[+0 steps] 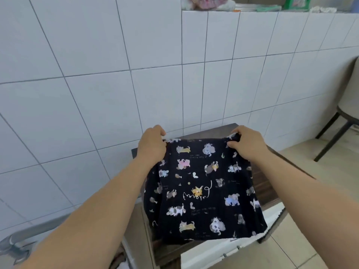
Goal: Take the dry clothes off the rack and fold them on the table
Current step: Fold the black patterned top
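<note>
Both hands hold a dark garment (204, 189) printed with small cartoon animals, spread over a small dark table (270, 183) that stands against a white tiled wall (97, 74). The left hand (152, 146) pinches the far left corner, fingers curled tight on the cloth; the right hand (247, 144) grips the far right corner the same way, bunching a little fabric under the thumb. The far edge runs taut between them, and the rest slopes toward the camera, its near hem hanging past the table's front edge. The step in hand looks like laying the piece flat before the first fold. To do it well, keep the far edge tight and level, lower it onto the table with both corners square to the far side, then draw the cloth away from the body so the hanging hem comes up onto the top. Smooth the left side, where a fold of cloth doubles under, before creasing. A chair (345, 117) stands well apart to the right.
</note>
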`<act>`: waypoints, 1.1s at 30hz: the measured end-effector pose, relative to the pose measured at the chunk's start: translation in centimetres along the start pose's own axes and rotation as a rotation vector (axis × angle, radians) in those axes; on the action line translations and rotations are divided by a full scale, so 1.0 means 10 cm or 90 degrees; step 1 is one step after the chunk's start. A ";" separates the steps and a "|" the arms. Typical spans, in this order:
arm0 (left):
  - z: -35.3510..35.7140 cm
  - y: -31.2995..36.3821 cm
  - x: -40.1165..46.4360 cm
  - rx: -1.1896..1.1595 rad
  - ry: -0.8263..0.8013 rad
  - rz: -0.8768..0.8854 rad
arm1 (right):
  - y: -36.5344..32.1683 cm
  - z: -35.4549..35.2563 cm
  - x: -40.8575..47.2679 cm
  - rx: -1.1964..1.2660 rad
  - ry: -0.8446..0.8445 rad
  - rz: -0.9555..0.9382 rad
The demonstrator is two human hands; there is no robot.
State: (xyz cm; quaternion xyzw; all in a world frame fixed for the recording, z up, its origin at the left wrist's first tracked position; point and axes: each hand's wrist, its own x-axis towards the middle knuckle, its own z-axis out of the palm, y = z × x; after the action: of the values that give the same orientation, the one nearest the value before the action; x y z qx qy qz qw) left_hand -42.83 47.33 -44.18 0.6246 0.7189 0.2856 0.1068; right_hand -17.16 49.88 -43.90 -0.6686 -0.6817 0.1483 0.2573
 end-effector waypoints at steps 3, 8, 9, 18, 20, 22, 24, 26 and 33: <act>0.43 -0.08 -0.03 0.095 -0.094 0.024 | 0.13 0.43 0.01 -0.045 -0.081 0.026; 1.01 -0.22 -0.29 0.263 -0.335 0.055 | 0.25 1.01 -0.22 -0.218 -0.261 -0.050; 1.08 -0.28 -0.32 0.276 -0.349 0.049 | 0.28 1.08 -0.25 -0.231 -0.289 -0.045; 1.10 -0.38 -0.29 0.185 -0.380 0.046 | 0.41 1.14 -0.21 -0.180 -0.328 -0.026; 0.91 -0.40 -0.26 0.016 -0.305 -0.003 | 0.46 1.01 -0.17 -0.085 -0.228 0.033; 0.74 -0.47 -0.31 -0.100 -0.178 -0.096 | 0.54 0.86 -0.18 -0.056 -0.132 0.169; 0.66 -0.55 -0.41 -0.102 -0.138 -0.196 | 0.55 0.75 -0.25 -0.065 -0.154 0.271; 0.63 -0.56 -0.50 -0.131 -0.165 -0.281 | 0.48 0.70 -0.33 -0.032 -0.209 0.293; 0.72 -0.31 -0.84 -0.540 -0.262 -0.407 | 0.11 0.82 -0.67 0.326 -0.310 0.325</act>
State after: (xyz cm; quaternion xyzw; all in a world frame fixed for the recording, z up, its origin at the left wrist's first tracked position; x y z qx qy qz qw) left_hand -40.11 41.06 -53.44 0.3211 0.6591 0.3753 0.5671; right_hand -20.95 44.52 -52.28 -0.6758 -0.4768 0.5248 0.2014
